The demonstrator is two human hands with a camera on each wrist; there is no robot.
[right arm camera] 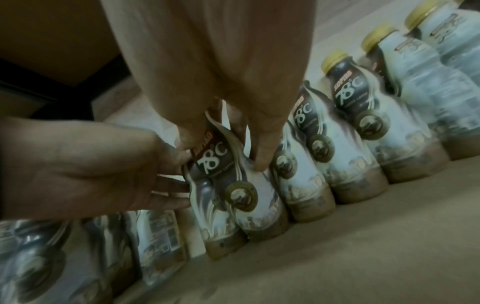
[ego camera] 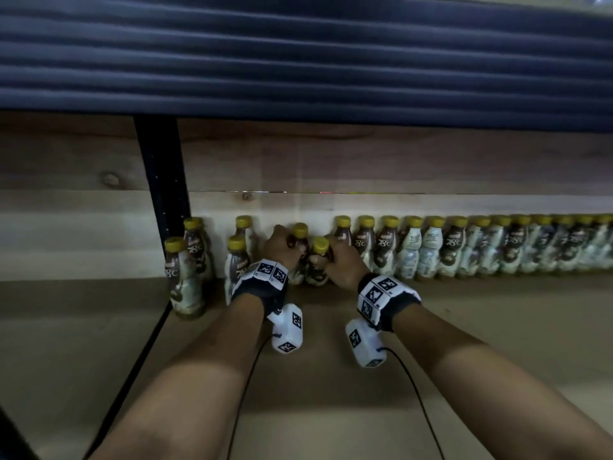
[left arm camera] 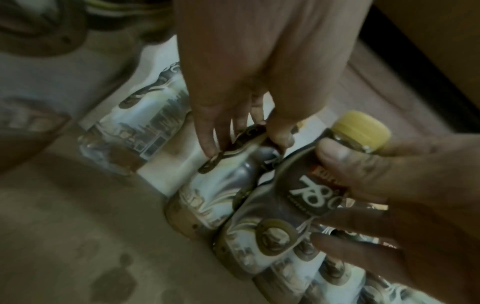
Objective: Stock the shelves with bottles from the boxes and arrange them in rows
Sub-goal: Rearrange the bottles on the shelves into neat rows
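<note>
1. While both forearms reach in from the bottom of the frame, the pale wooden shelf [ego camera: 497, 327] carries a long row of yellow-capped brown-and-white coffee bottles [ego camera: 464, 247] along its back wall, centre to right edge.
2. Mid-frame, the left hand [ego camera: 282, 247] curls its fingers round the rear bottle [ego camera: 300, 232].
3. Beside it, the right hand [ego camera: 341, 260] grips the front bottle [ego camera: 320, 247].
4. Judged step: seating these two; next, closing the gap toward the row.

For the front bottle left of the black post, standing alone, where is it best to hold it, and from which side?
Grip the front bottle at the narrow waist under its yellow cap, coming from the open shelf front. It stands upright, and another bottle behind blocks the rear.
</note>
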